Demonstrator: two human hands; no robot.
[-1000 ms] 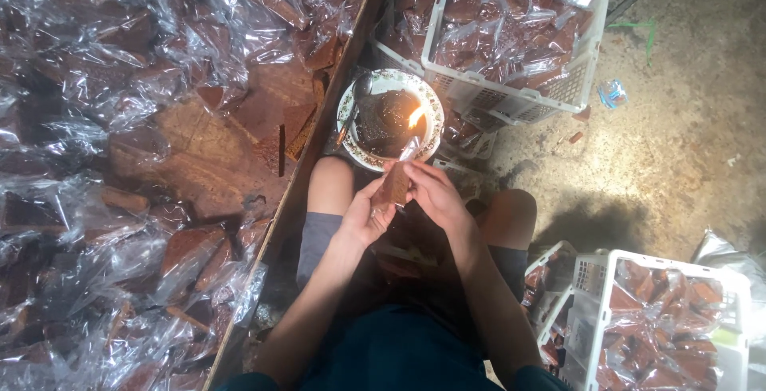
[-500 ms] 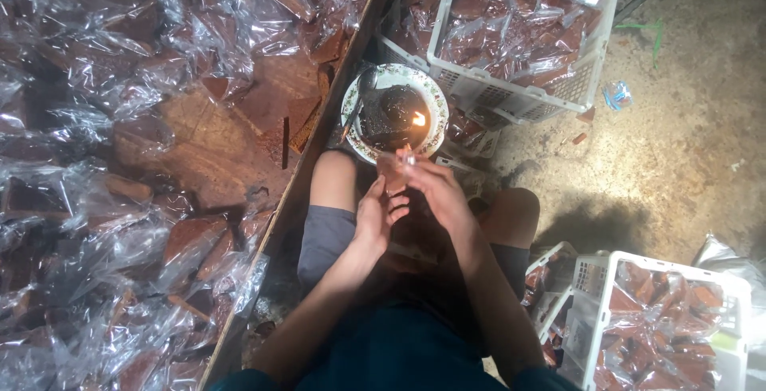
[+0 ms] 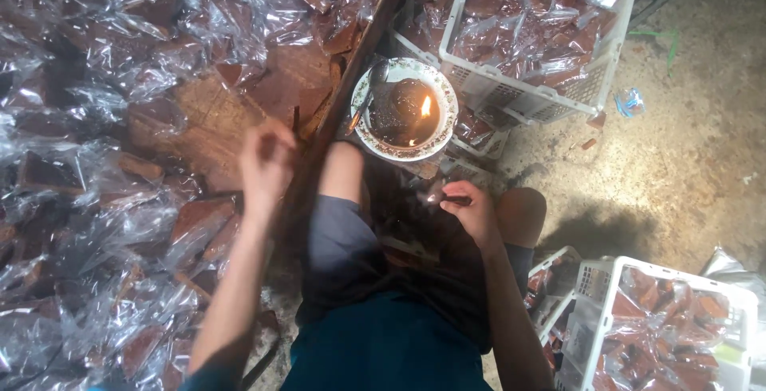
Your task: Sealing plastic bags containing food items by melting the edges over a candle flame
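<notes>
**Hands parting over the candle bowl**

Since half a second ago, both hands are no longer joined in front of the bowl: the left hand [image 3: 267,159] is swinging out over the heap of wrapped brown pieces [image 3: 120,120], blurred, so its grip cannot be told. The right hand [image 3: 472,211] is staying low by the knee, fingers pinching closed on a small dark wrapped piece [image 3: 453,199] whose clear film is glinting at its tip.

Just beyond the right grip, a patterned bowl [image 3: 361,120] is sitting with dark melted wax and a small burning flame [image 3: 425,107] inside. Further out, a white plastic crate [image 3: 550,96] is holding many brown pieces in clear film. Nearer than the right grip, off to its outer side, a second white crate [image 3: 594,283] is holding more of the same.

A wooden plank edge [image 3: 363,56] is running between the heap and the bowl, close beside the left grip. Bare concrete floor [image 3: 678,159] is lying open beyond the right grip's outer side.
</notes>
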